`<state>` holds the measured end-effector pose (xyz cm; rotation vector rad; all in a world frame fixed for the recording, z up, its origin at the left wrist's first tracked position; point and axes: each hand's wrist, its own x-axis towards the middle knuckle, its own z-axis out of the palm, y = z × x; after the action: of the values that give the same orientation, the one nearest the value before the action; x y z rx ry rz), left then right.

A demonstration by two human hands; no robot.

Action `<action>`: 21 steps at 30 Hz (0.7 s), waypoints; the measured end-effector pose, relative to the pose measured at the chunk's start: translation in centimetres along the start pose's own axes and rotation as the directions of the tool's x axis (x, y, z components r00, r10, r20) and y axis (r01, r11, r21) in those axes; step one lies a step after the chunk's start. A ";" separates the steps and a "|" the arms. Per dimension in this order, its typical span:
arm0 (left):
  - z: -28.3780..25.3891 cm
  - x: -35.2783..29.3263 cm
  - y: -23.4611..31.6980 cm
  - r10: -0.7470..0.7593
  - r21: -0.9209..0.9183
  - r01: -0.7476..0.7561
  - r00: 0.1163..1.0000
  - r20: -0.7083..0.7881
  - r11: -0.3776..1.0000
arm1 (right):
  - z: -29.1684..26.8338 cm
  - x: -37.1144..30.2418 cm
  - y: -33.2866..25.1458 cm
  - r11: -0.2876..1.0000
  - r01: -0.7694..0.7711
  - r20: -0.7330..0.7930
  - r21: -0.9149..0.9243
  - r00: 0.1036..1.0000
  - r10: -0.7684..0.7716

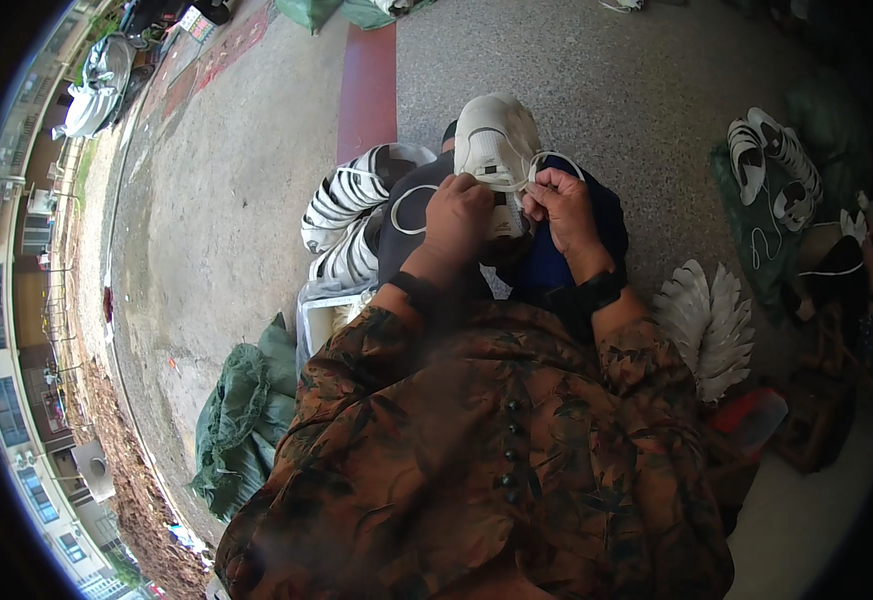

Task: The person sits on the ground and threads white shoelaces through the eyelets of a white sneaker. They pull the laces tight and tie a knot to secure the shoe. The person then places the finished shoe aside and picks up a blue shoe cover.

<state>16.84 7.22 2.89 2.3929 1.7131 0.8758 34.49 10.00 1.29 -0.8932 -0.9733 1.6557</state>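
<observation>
On my feed the off-white sneaker (496, 125) sits at upper centre, toe toward the top of the frame, propped over the wearer's knees (596, 235); I'd judge the lap serves as a stand, leaving both hands free for the pale shoelace (557, 154). The right hand (564, 210) has its grip closed to a pinch, thumb and fingers on the lace, which arcs above them in a thin, round loop. The left hand (459, 215) curls over the lacing area, knuckles up — how far its grip is closed, and on what, I can't tell from behind.

The sneaker's toe is smooth and rounded. Left of the knees, black-and-white shoe uppers (328, 207) nest in a curved row, probably to save space. A crumpled green sack (246, 415) slumps at lower left. At right I see a fan of white, leaf-shaped pieces (696, 325) — perhaps shoe parts, though the dim rim leaves me unsure.
</observation>
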 end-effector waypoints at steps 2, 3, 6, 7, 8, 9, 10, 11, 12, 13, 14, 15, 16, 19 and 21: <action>-0.6 0.0 -0.3 0.085 -0.012 -0.084 0.996 0.015 0.996 | 0.1 0.0 0.0 1.000 -0.005 -0.015 -0.004 1.000 0.004; -0.9 0.0 -0.5 0.126 -0.019 -0.126 0.992 0.022 0.992 | 0.1 0.0 0.0 1.000 -0.006 -0.016 -0.005 1.000 0.005; -1.4 -0.8 -0.5 0.172 0.067 -0.173 0.985 0.007 0.983 | 0.0 -0.2 0.0 1.000 -0.007 -0.016 -0.001 1.000 0.007; -1.1 -0.9 -0.5 0.133 0.059 -0.132 0.991 -0.002 0.989 | 0.0 -0.1 0.0 1.000 -0.004 -0.012 0.003 1.000 0.004; -0.7 -0.9 -0.4 0.091 0.053 -0.091 0.996 -0.014 0.994 | 0.0 -0.1 0.0 1.000 -0.001 -0.005 0.008 1.000 0.001; -0.2 -0.9 -0.4 0.050 0.046 -0.049 0.998 -0.025 0.998 | 0.0 -0.1 0.0 1.000 -0.007 0.002 -0.004 1.000 0.007; 0.4 -0.9 -0.5 0.049 0.042 -0.048 0.998 -0.027 0.998 | -0.1 -0.1 0.0 1.000 -0.013 0.010 -0.015 1.000 0.013; 0.8 -0.7 -0.6 0.050 0.037 -0.049 0.998 -0.030 0.998 | -0.2 -0.1 -0.1 1.000 -0.016 0.018 -0.027 1.000 0.016; 1.0 -0.6 -0.7 0.051 0.033 -0.050 0.998 -0.032 0.998 | -0.1 -0.1 -0.1 1.000 -0.015 0.016 -0.023 1.000 0.016; 1.1 -0.7 -0.9 0.025 -0.023 -0.026 0.998 -0.049 0.999 | -0.1 -0.1 -0.1 1.000 -0.015 0.013 -0.019 1.000 0.015; 1.0 -0.8 -0.9 0.000 -0.082 -0.005 0.998 -0.060 0.997 | -0.1 -0.2 -0.1 1.000 -0.016 0.007 -0.014 1.000 0.016; 0.8 -0.8 -0.8 -0.027 -0.141 0.017 0.997 -0.069 0.990 | -0.1 -0.2 -0.1 1.000 -0.010 0.002 -0.007 1.000 0.010; 0.6 -1.0 -0.8 0.012 -0.104 -0.019 0.998 -0.069 0.994 | -0.1 -0.2 -0.1 1.000 -0.003 -0.003 0.001 1.000 0.003; -0.2 -0.9 -0.5 0.072 -0.026 -0.075 0.994 -0.079 0.997 | 0.0 -0.1 -0.1 1.000 0.005 -0.005 0.024 1.000 -0.005; 0.7 -0.9 -0.3 0.032 -0.021 -0.035 0.994 -0.108 0.999 | 0.0 -0.1 -0.1 1.000 0.007 0.000 0.026 1.000 -0.007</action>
<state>16.70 6.77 1.84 2.4075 1.6930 1.0415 34.57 9.88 1.40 -0.8719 -0.9518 1.6585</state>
